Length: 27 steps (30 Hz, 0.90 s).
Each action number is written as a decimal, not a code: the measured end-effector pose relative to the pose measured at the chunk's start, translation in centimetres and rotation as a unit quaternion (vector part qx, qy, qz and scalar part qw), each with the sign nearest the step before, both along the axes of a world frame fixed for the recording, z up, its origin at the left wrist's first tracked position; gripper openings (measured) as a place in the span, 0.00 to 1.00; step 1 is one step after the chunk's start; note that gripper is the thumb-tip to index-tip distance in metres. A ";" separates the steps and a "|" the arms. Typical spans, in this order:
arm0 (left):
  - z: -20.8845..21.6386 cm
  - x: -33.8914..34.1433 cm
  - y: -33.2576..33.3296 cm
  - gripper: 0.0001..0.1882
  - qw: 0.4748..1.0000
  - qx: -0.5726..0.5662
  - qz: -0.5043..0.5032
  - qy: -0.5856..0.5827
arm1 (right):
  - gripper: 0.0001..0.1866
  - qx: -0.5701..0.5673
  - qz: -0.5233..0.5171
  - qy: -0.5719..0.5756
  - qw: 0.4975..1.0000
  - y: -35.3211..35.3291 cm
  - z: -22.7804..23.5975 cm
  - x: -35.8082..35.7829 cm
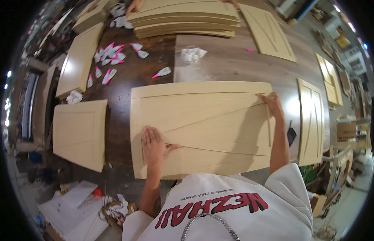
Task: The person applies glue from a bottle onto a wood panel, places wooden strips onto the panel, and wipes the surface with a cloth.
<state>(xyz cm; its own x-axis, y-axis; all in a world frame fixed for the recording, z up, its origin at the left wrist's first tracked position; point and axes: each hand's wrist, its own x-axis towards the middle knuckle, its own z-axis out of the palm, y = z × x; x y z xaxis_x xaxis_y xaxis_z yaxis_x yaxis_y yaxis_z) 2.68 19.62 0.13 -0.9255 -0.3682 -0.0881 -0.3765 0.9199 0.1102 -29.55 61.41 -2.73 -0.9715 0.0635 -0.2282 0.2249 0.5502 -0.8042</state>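
Note:
A pale cream cabinet door panel (211, 132) with a raised frame and slanting strips lies flat on the table in front of me. My left hand (154, 146) rests flat on its left part, fingers stretched and the thumb out to the right. At the panel's far right corner, my right hand (272, 105) touches the frame with its fingers apart. Neither hand holds a loose object.
Across the dark wooden table (146, 84), another person's hand (133, 7) touches a stack of panels (187, 18). White bottles with pink tips (110, 54) and crumpled white paper (193, 55) lie between. More panels stand left (79, 132) and right (311, 122).

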 end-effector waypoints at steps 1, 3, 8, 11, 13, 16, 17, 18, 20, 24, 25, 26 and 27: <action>0.0 -0.1 0.2 0.65 1.000 0.012 -0.004 -0.003 | 0.28 0.001 0.002 -0.002 1.000 0.0 0.0 0.2; 0.0 0.0 0.2 0.66 1.000 -0.007 0.008 -0.010 | 0.31 0.009 0.000 -0.037 0.999 -1.8 2.3 1.0; 0.1 0.3 0.4 0.67 1.000 0.007 -0.001 0.027 | 0.32 0.022 0.021 -0.048 0.998 -1.5 2.8 0.6; 0.5 -0.1 0.6 0.65 0.999 0.031 -0.008 0.022 | 0.32 0.023 0.024 -0.026 0.999 -0.9 2.1 0.6; 0.5 0.3 0.3 0.63 0.999 0.040 0.010 0.003 | 0.34 0.082 0.048 -0.005 0.995 -0.8 1.4 0.3; 0.2 1.2 -0.5 0.58 0.999 0.048 0.009 0.017 | 0.40 0.145 0.063 -0.068 0.985 -2.7 3.0 -0.1; 0.2 1.3 -1.0 0.55 0.997 0.065 0.009 0.042 | 0.43 0.233 0.077 0.014 0.969 -2.6 2.0 -0.7; 0.4 1.5 -1.7 0.43 0.994 0.072 -0.015 0.078 | 0.46 0.315 0.096 0.094 0.940 -3.1 1.3 -1.5; 0.9 2.7 -3.9 0.36 0.976 0.192 0.029 0.097 | 0.48 0.284 0.075 0.105 0.950 -7.8 2.2 -2.2; 1.1 2.5 -5.7 0.23 0.932 0.182 0.178 0.257 | 0.45 0.196 0.209 0.188 0.939 -20.0 -1.7 -6.3; 0.8 2.4 -5.8 0.23 0.933 0.178 0.181 0.257 | 0.44 0.193 0.228 0.184 0.936 -23.8 -1.6 -6.8; 0.1 2.4 -5.8 0.23 0.909 0.178 0.239 0.293 | 0.44 0.190 0.268 0.201 0.923 -27.4 -1.8 -7.6; -0.3 2.2 -6.0 0.24 0.880 0.176 0.294 0.329 | 0.44 0.187 0.306 0.219 0.907 -30.8 -2.0 -8.4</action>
